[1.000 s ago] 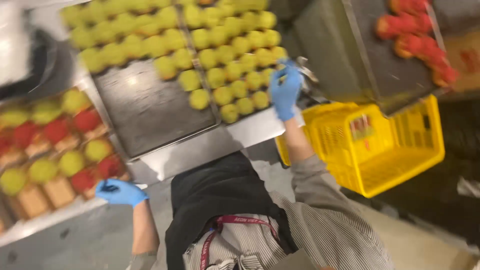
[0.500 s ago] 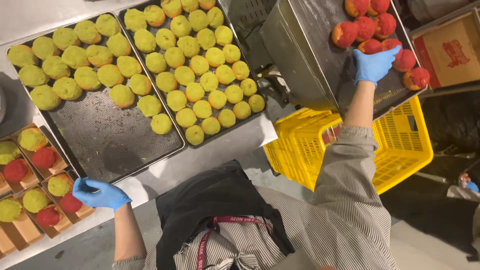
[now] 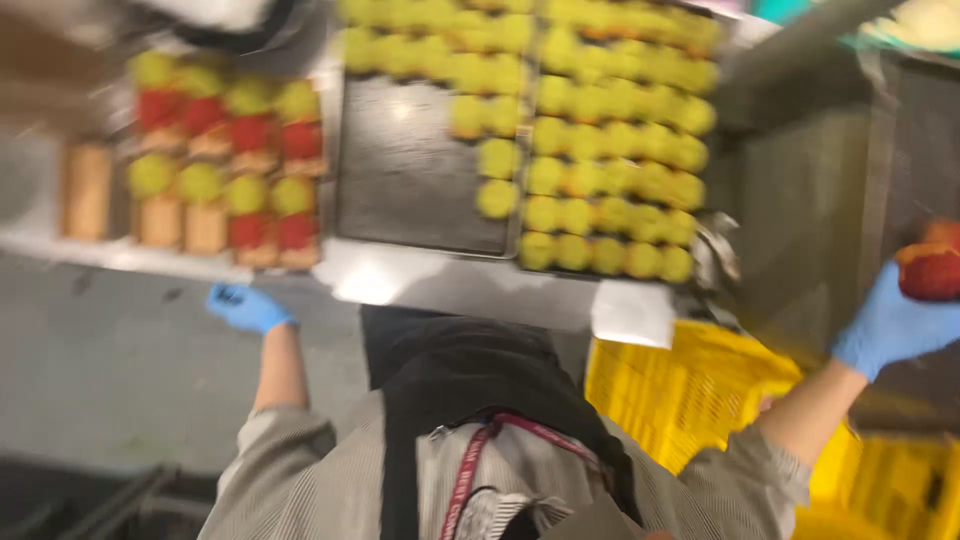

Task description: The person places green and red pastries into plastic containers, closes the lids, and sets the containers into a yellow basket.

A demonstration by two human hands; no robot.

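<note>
A worker in blue gloves stands at a steel counter (image 3: 450,285) lined with baking trays, seen from a head-worn camera in a blurred frame. The right hand (image 3: 890,325), out at 3 o'clock, is wrapped around a red round cake (image 3: 932,272) — fingers curled under it, gripping it firmly — beside a tilted dark metal tray (image 3: 810,200) on the right; a second reddish cake shows just above it at the frame's edge. The left hand (image 3: 245,307), at 9 o'clock, hangs just below the counter's front edge with nothing visibly in it; blur hides whether the fingers are spread or curled. At 12 o'clock, a dark baking tray (image 3: 405,180) is mostly bare, with yellow-green cakes (image 3: 495,160) only along its top and right side, while the tray to its right (image 3: 700,265) is packed with rows of the same yellow-green cakes (image 3: 610,170). At 10 o'clock, a tray of small brown paper cases (image 3: 205,230) holds a mix of red and yellow-green cakes — a few cases at its left look unfilled. A yellow plastic crate (image 3: 690,390) sits below the counter at 4 o'clock.
</note>
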